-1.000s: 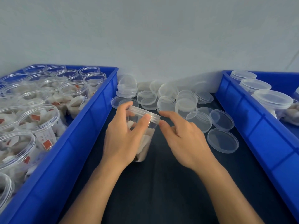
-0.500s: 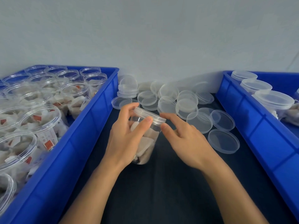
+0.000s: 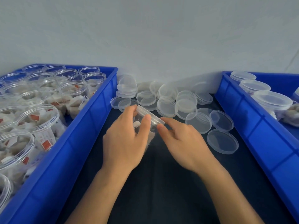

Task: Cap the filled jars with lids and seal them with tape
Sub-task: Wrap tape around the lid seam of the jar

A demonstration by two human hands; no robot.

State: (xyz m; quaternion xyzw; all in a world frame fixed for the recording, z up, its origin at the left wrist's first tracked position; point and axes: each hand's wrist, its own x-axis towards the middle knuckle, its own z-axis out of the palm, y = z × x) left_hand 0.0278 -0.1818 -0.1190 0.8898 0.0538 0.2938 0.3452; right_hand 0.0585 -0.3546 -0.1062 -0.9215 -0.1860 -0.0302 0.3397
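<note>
now my left hand (image 3: 123,143) is gripping the clear plastic jar of white sachets (image 3: 142,126) over the dark mat (image 3: 161,191), tilting it further right than a moment ago, while my right hand's fingertips (image 3: 160,126) are pinching its clear round lid (image 3: 150,116) down, nearly seated.

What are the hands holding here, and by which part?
The left hand grips the filled jar near its top; the right hand pinches the lid at its rim.

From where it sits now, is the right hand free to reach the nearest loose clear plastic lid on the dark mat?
Probably yes. The right hand only pinches the lid rim of the held clear jar, and bare mat lies between it and the nearest clear round lid; nothing blocks it.
</note>
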